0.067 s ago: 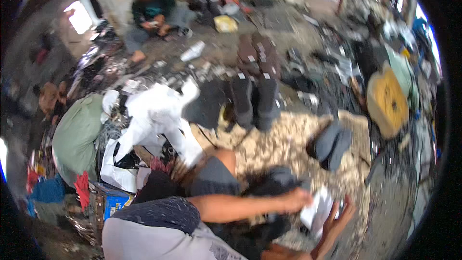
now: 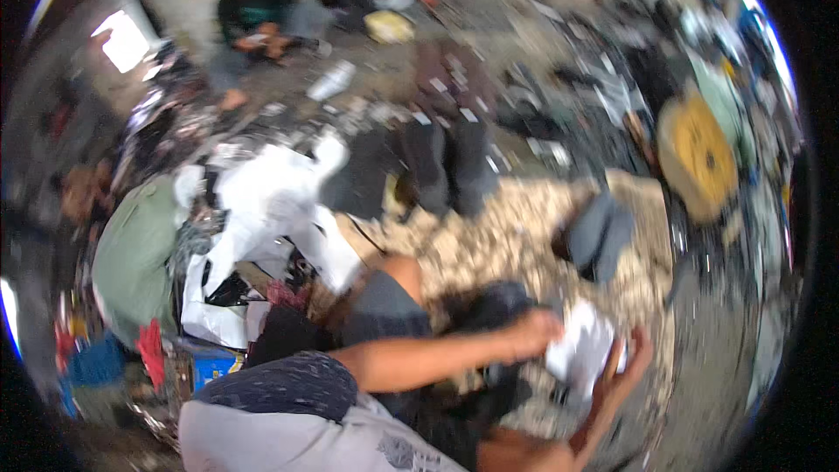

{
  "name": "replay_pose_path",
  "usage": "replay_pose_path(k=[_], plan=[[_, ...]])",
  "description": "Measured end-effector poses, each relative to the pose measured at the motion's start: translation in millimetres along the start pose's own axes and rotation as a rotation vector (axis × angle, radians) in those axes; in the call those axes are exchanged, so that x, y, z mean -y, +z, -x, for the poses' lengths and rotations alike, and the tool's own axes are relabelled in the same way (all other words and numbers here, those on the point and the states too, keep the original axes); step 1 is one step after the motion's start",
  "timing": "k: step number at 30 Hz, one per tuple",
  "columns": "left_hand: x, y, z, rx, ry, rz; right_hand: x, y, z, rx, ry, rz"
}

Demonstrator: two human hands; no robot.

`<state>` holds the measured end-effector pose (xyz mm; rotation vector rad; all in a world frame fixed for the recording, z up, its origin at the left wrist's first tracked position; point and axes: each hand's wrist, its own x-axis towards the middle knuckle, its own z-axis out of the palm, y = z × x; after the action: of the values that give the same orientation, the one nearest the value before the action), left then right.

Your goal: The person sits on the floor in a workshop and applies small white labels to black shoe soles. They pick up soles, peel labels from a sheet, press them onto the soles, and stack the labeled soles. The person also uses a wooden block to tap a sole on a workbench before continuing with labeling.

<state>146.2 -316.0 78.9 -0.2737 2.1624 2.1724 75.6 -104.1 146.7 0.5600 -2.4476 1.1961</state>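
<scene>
A crumpled white sheet [image 2: 581, 345], paper or thin plastic, lies between my hands above the patterned mat. My right hand [image 2: 622, 363] is curled round its right side, thumb and fingers bent onto it. My left hand [image 2: 533, 335] reaches across from the left, fingers pressed together at the sheet's left edge; blur hides what is in them. Just left of the hands, dark items [image 2: 494, 301] lie by my legs, too smeared to name. Beyond my hands, a pair of grey-blue slipper-like pieces [image 2: 599, 236] rests on the mat [image 2: 524, 214].
Dark shoe-like pairs [image 2: 446, 157] stand in rows past the mat. White sheeting [image 2: 271, 197] and a green sack [image 2: 135, 249] lie left. A yellow-topped round pad [image 2: 699, 157] is at right. Another person [image 2: 253, 13] sits far left, holding something small. Scraps litter the floor.
The whole view has shifted slightly, so most things sit a little higher and further left. The white sheet looks more spread between my hands.
</scene>
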Motion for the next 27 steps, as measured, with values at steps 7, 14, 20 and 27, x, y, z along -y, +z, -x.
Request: replay_pose_path(k=[7,14,20,27], plan=[[20.1,-67.8,-33.2,-0.153,-0.394,0.659,20.7,98.6,-11.6,0.338,0.077,-0.158],[27.2,-44.9,-20.4,-0.127,-0.386,0.527,12.0,111.8,33.8,0.356,0.215,-0.163],[28.8,-50.3,-9.8,-0.100,-0.166,0.330,20.4,128.0,28.7,0.362,0.266,-0.178],[59.5,-55.7,-1.9,-0.263,-0.316,0.329,8.2,152.2,49.4,0.452,0.100,-0.033]])
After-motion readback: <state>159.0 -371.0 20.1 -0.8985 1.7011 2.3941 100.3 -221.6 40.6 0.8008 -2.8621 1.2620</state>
